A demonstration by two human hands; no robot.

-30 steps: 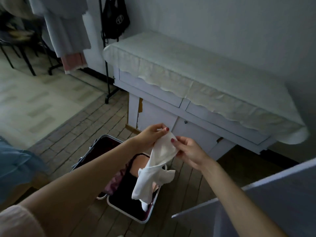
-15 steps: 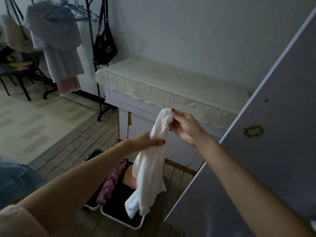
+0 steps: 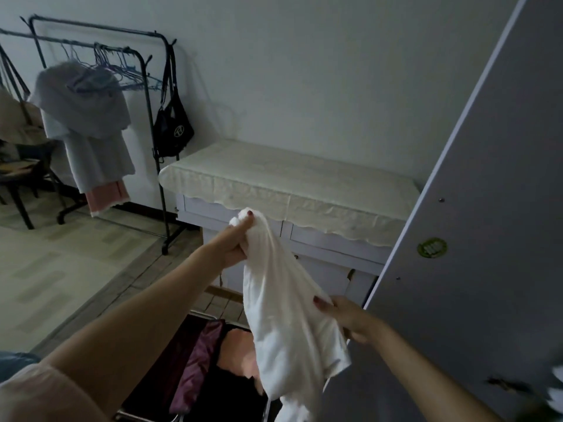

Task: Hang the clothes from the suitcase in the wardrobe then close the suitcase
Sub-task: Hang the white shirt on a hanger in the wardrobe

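A person's left hand (image 3: 236, 243) is raised in the middle of the view, fingers curled tight around the bunched top of a white garment (image 3: 285, 306). The right hand (image 3: 344, 318) sits lower and to the right, thumb and fingers pinching the cloth partway down its right edge. The garment hangs between the two hands, its long axis running from the upper left down toward the near right, its loose end trailing below the right hand.

Directly beneath the garment lies the open suitcase (image 3: 146, 388) on the floor at the near edge, with a purple item (image 3: 198, 360), a pink item (image 3: 239, 351) and something black inside.

Just to the right of the right hand stands the grey wardrobe door (image 3: 475, 239), which fills the right side. The right hand is the nearer one to it, so the garment will likely travel rightward; no hanger is on it yet.

Farther off, a cloth-covered table (image 3: 289, 175) stands against the far wall, and at far left a clothes rack (image 3: 146, 86) holds hangers and clothes.
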